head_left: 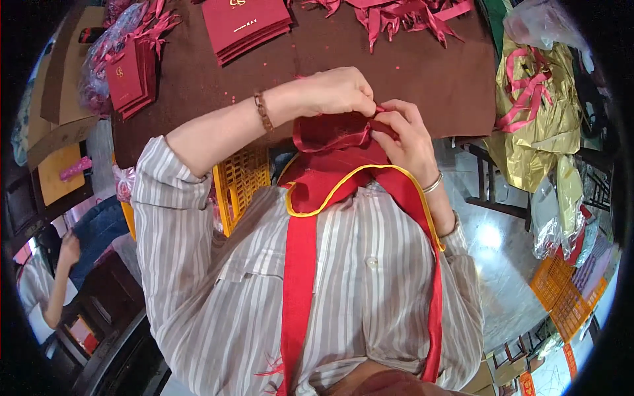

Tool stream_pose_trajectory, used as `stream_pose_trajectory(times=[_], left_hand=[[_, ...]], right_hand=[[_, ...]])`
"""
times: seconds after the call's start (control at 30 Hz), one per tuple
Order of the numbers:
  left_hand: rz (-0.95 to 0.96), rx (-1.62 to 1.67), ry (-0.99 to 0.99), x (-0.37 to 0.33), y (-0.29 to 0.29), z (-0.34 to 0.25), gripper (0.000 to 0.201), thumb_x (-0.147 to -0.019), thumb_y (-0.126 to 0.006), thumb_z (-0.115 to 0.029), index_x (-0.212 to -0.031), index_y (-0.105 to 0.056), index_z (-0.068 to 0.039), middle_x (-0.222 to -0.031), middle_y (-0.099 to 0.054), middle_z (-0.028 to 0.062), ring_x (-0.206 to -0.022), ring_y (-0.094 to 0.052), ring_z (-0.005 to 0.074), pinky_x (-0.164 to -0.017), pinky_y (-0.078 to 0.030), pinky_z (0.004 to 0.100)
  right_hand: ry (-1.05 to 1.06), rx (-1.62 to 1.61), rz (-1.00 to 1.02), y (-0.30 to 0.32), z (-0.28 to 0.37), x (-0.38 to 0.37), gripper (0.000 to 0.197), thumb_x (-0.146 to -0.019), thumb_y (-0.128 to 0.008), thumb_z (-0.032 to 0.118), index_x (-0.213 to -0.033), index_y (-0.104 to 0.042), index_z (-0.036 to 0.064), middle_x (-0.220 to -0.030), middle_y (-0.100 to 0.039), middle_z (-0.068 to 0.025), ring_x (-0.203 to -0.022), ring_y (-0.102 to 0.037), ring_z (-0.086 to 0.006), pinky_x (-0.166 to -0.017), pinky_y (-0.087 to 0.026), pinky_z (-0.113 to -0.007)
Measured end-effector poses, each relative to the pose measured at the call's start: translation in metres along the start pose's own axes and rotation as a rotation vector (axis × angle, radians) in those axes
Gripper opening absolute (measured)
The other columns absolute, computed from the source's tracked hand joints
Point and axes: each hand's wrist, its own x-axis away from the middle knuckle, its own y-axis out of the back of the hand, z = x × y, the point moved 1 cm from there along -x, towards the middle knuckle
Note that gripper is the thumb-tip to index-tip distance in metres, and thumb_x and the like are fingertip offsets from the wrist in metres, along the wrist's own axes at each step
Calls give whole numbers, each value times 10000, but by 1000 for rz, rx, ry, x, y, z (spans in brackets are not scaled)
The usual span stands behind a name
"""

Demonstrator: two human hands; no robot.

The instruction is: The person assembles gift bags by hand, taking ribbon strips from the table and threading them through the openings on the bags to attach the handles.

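Note:
At the near edge of the brown-covered table, my left hand (340,92) and my right hand (404,135) meet with their fingers closed in a pinch. Between the fingertips is a small piece of red ribbon (380,109). Just below them lies a dark red piece (330,129) with a shiny ribbon along its lower edge; my hands partly hide it, and I cannot tell its exact kind. A red apron (343,171) with yellow trim hangs from my neck beneath it.
Stacked red gift bags (246,30) lie on the brown tablecloth (191,79), with another stack (132,76) at its left. Loose red ribbons (403,20) are heaped at the far side. A gold bag (548,132) hangs right. An orange crate (244,181) stands below the table edge.

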Motion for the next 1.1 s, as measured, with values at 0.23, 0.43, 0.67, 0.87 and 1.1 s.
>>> stream_pose_trajectory(times=[0.23,0.43,0.67,0.87,1.1], left_hand=[[-399,137,-128,-16,16,6,188,-799,-560,-162,-778,-644,5,-701,-606,0,-648,-513,67,-601,-412,223],[-531,264,-285,-38,59,-31,212,-824,-571,-237,-904,-668,-67,-778,-633,62,-746,-560,109,-691,-431,263],[-435,-106,-469,-23,75,-58,282,-878,-525,-242,-968,-605,13,-803,-604,96,-762,-554,172,-712,-440,309],[90,116,-198,6,77,27,297,-849,-493,-55,-1133,-565,-7,-1078,-600,59,-980,-541,122,-894,-405,256],[65,333,-372,22,68,38,378,-777,-472,-8,-1144,-539,54,-1112,-591,135,-1051,-532,163,-914,-406,284]], right_hand=[[79,-73,55,4,-3,-5,209,-721,-665,21,-919,-600,8,-1069,-524,-136,-929,-559,-231,-730,-469,-272],[34,-107,102,1,1,-5,206,-728,-671,20,-918,-595,8,-1072,-511,-125,-924,-545,-197,-733,-454,-253],[91,-51,11,0,-25,0,225,-748,-664,9,-959,-584,22,-1033,-536,-81,-858,-554,-144,-692,-449,-223],[-512,-857,171,8,-38,1,239,-806,-618,3,-1025,-534,47,-882,-569,31,-712,-517,-39,-609,-424,-167],[-364,-877,280,11,-43,-25,221,-834,-585,8,-1038,-512,50,-905,-570,1,-777,-542,-53,-654,-452,-193]])
